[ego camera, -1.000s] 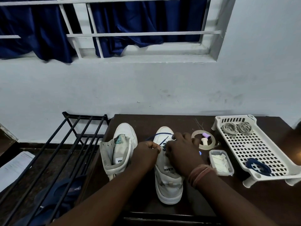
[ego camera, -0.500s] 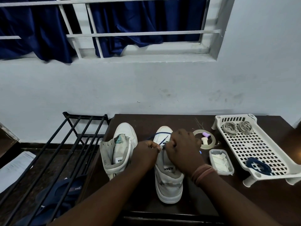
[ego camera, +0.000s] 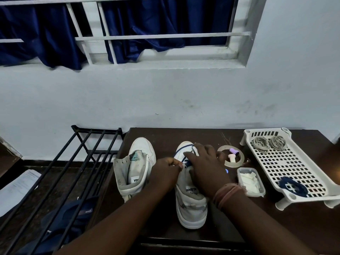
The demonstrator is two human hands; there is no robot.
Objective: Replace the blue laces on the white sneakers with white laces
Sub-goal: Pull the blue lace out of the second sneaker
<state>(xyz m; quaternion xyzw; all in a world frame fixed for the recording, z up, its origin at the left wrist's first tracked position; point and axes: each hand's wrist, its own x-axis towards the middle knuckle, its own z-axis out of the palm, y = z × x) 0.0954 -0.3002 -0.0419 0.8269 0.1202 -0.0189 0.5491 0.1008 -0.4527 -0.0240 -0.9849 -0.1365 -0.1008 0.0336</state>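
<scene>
While both rest on sneaker (ego camera: 191, 208), right hand (ego camera: 204, 168) covering blue lace (ego camera: 187, 161)

White sneakers (ego camera: 191, 208), blue lace (ego camera: 187, 161), brown table (ego camera: 294, 227).

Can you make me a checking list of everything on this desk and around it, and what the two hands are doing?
Surface: dark brown wooden table, scratched near the tape.
Job's things: unlaced white leather sneaker; second white leather sneaker with thin blue lace in it; coiled blue lace and two pale lace coils in the white perforated plastic tray.
Clutter: clear tape ring, small lilac-capped bottle, clear plastic box of white material.
Hands: left hand and right hand both at the second sneaker's lacing; grip unclear.
Cables: nothing seen.
Surroundings: black metal rack, barred window with navy curtains, grey wall.
</scene>
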